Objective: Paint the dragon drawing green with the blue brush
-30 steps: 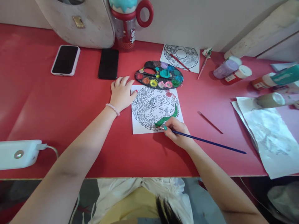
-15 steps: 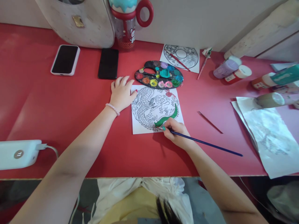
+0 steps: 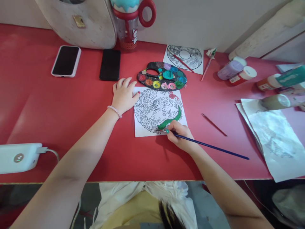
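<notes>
A white sheet with a black line drawing of a dragon lies on the red table. Part of the dragon's body is painted green. My right hand is closed on a long blue paintbrush, with its tip on the green part near the sheet's lower edge. My left hand lies flat with fingers spread, pressing the sheet's left edge. A black paint palette with several colour wells sits just behind the sheet.
Two phones lie at the back left beside a bag and a red-handled bottle. Paint bottles lie at the right, above loose papers. A thin red brush, a second drawing and a white power bank are also here.
The blue brush handle has swung very slightly as my right hand makes small strokes on the green area. My left hand has stayed put.
</notes>
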`<act>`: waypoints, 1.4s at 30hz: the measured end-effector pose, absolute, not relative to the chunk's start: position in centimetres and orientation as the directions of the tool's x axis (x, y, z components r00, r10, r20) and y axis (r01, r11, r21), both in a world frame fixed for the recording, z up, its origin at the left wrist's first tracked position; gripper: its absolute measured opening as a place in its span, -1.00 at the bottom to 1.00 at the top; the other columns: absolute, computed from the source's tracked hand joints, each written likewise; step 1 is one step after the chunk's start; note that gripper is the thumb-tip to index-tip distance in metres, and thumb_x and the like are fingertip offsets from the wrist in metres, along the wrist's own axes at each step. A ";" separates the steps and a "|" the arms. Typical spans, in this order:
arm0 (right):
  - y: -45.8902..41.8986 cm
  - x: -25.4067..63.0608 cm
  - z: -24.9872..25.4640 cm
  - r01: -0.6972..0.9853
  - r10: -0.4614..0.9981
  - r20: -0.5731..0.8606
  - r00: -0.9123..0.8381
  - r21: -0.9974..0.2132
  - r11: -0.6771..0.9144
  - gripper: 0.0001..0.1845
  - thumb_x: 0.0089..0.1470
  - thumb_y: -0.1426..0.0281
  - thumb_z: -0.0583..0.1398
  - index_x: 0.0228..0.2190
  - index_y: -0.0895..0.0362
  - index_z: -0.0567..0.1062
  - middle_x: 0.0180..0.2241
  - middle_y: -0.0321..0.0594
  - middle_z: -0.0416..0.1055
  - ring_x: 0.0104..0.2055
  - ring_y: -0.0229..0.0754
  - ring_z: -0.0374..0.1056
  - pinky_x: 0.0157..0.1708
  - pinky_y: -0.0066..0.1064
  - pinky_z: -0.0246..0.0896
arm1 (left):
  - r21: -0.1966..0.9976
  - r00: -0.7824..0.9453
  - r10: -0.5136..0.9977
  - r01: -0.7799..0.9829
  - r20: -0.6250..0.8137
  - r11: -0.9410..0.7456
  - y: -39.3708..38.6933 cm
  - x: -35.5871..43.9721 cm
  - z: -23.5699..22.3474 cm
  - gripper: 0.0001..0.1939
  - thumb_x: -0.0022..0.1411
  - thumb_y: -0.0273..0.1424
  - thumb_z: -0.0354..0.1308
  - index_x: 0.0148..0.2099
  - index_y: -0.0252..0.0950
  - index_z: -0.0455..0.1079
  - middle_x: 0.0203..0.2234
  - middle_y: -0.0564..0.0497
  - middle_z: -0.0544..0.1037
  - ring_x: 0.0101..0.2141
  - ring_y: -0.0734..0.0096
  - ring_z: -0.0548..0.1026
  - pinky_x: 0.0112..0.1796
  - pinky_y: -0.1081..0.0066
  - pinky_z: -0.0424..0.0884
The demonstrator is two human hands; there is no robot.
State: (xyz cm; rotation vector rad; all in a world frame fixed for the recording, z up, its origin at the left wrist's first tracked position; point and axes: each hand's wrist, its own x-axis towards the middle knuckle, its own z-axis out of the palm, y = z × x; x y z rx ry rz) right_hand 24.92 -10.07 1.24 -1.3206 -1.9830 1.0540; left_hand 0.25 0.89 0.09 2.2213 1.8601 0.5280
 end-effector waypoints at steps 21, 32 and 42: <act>-10.0 25.1 1.1 0.515 0.921 0.013 -0.390 -0.825 0.230 -0.84 -0.06 0.49 0.07 -0.51 0.04 0.14 -0.63 -0.44 0.10 -0.61 -0.35 -0.04 -0.61 -0.50 -0.08 | 0.394 0.144 0.979 0.899 0.144 -0.190 0.9 0.2 -0.1 -0.58 0.30 -0.29 0.06 0.20 -0.11 0.31 0.29 -0.09 0.24 0.28 -0.15 0.10 0.22 -0.21 0.01; -10.1 25.0 1.0 0.506 0.913 0.033 -0.406 -0.824 0.255 -0.84 -0.04 0.49 0.08 -0.50 0.04 0.15 -0.63 -0.44 0.11 -0.62 -0.35 -0.03 -0.60 -0.49 -0.06 | 0.363 0.145 0.979 0.912 0.145 -0.189 0.9 0.2 0.0 -0.59 0.30 -0.28 0.06 0.18 -0.13 0.32 0.29 -0.11 0.25 0.27 -0.12 0.12 0.22 -0.18 0.06; -10.3 25.3 0.9 0.479 0.915 0.088 -0.394 -0.830 0.286 -0.83 -0.06 0.51 0.12 -0.44 0.03 0.20 -0.58 -0.42 0.19 -0.59 -0.34 0.08 -0.59 -0.49 0.01 | 0.387 0.139 0.980 0.904 0.144 -0.185 0.9 0.2 -0.1 -0.59 0.30 -0.29 0.07 0.19 -0.09 0.32 0.29 -0.06 0.25 0.28 -0.12 0.11 0.22 -0.19 0.04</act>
